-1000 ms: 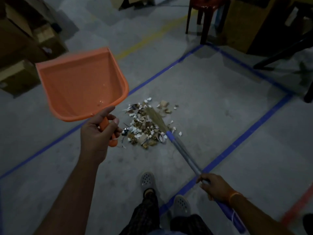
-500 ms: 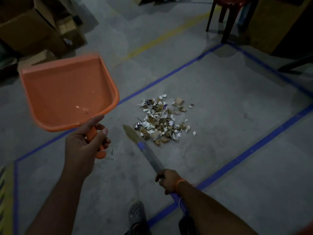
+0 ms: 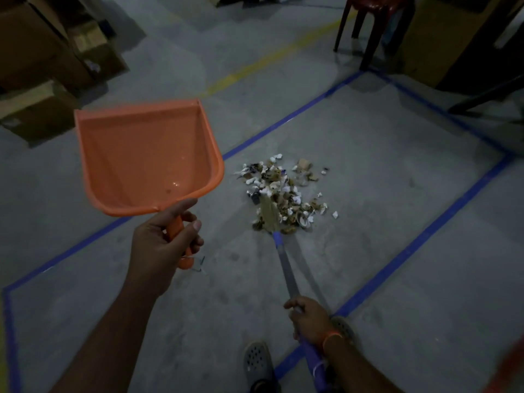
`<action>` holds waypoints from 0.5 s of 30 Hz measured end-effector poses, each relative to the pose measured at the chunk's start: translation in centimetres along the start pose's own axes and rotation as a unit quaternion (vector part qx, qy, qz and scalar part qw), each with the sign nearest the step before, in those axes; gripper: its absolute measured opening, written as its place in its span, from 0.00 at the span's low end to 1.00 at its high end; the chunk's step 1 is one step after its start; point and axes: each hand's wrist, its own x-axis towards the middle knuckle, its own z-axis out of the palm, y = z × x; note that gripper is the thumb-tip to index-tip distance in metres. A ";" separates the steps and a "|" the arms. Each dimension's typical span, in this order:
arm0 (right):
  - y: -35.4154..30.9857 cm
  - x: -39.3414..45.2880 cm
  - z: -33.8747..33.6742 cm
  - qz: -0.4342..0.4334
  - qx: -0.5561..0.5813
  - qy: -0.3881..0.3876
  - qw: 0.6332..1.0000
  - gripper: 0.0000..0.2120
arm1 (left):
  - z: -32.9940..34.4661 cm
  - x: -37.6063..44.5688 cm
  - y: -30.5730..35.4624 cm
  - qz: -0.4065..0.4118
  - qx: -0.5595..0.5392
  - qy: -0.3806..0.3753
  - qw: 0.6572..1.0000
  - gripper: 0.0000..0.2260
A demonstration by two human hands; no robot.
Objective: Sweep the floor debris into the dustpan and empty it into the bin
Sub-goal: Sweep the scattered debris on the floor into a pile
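Observation:
An orange dustpan (image 3: 147, 157) is held up off the floor at the left, its scoop nearly empty. My left hand (image 3: 161, 245) grips its handle. A pile of white and brown debris (image 3: 283, 191) lies on the grey floor inside a blue tape rectangle. A broom (image 3: 283, 256) with straw bristles and a grey and blue shaft has its tip on the near edge of the pile. My right hand (image 3: 309, 319) grips the shaft low down. No bin is in view.
Cardboard boxes (image 3: 42, 66) are stacked at the far left. A dark red plastic chair (image 3: 371, 26) and a yellowish cabinet (image 3: 431, 38) stand at the far right. Blue tape lines (image 3: 411, 245) and a yellow line (image 3: 269, 61) mark the floor. My shoe (image 3: 258, 364) is at the bottom.
The broom tip swung from left of the pile back onto its near edge. The dustpan stayed raised in my left hand; the view shifted.

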 end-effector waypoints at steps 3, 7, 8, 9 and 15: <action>0.1 -2.3 1.5 -0.016 0.065 0.012 0.998 0.07 | -2.7 1.0 0.0 0.005 -0.018 0.000 1.000 0.17; -2.7 -4.0 1.9 -0.068 0.086 -0.004 0.994 0.06 | -5.4 2.2 0.2 0.005 -0.037 0.006 0.999 0.17; -3.7 -4.0 1.7 -0.079 0.081 -0.007 0.994 0.06 | -5.9 2.5 0.2 0.005 -0.039 0.007 0.999 0.17; -4.7 -3.7 1.4 -0.087 0.073 -0.008 0.994 0.06 | -6.3 2.9 0.1 0.005 -0.044 0.006 0.999 0.17; -9.4 1.0 -4.1 -0.112 -0.026 0.011 0.993 0.11 | -6.2 5.1 -1.1 -0.003 -0.068 0.020 0.997 0.17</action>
